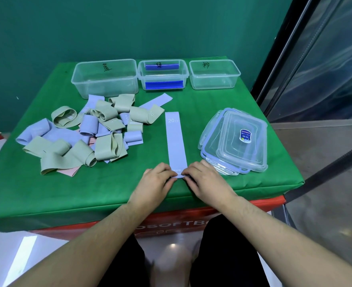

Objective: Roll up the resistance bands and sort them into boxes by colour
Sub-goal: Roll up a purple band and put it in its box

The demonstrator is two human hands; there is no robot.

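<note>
Lilac band (175,139): lying flat, stretching away from the grip. Left hand (154,181) and right hand (204,179) are pinching its near end.

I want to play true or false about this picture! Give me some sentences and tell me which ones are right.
1. Both hands, the left hand and the right hand, pinch the near end of the blue band. True.
2. That band reads 50 LB. False: it reads 20 LB.
3. Three clear boxes stand in a row at the back. True.
4. The left box is full of rolled bands. False: it holds no bands.
5. The stack of lids lies left of the band. False: it lies to its right.
</note>
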